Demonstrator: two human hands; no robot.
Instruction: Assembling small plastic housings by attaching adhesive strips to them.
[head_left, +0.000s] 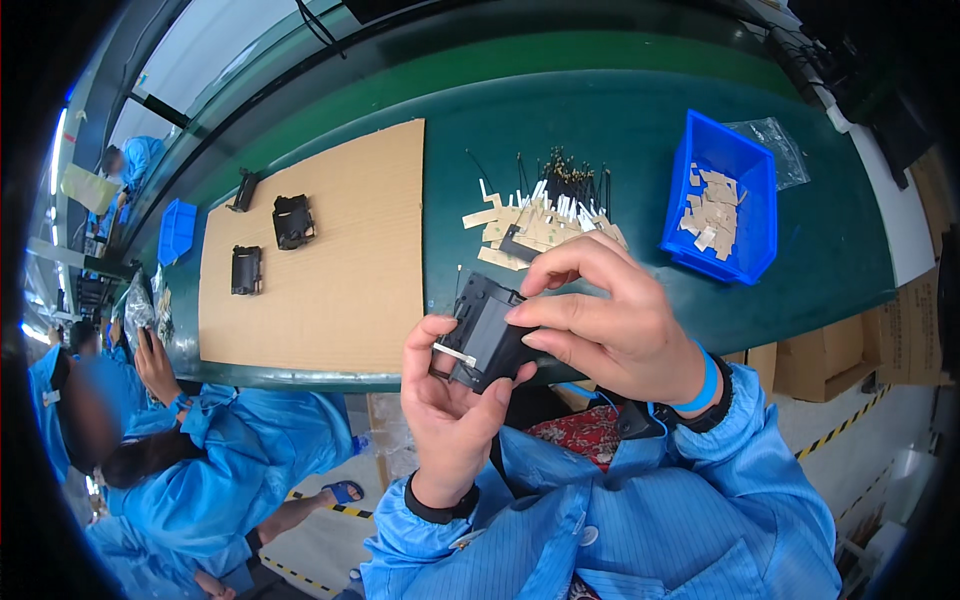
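Observation:
My left hand (450, 420) is wrapped round a black plastic housing (492, 338), holding it tilted in front of my body. A narrow white strip (455, 353) lies across the housing near my left fingers, and a thin dark cable rises from its left side. My right hand (620, 325) is closed at the housing's right upper edge, fingertips and thumb pressed on it. Anything tiny between those fingertips is hidden. Just beyond my hands lies a pile of beige backing-paper pieces (550, 228) with a small black part (515, 245) on top.
Thin black cables (572, 180) with white tabs lie behind the paper. Three black housings (246, 270) sit on a cardboard sheet (330, 325) at left. A blue bin (675, 240) with beige scraps stands at right, beside a clear bag (775, 150). A co-worker (230, 440) sits at left.

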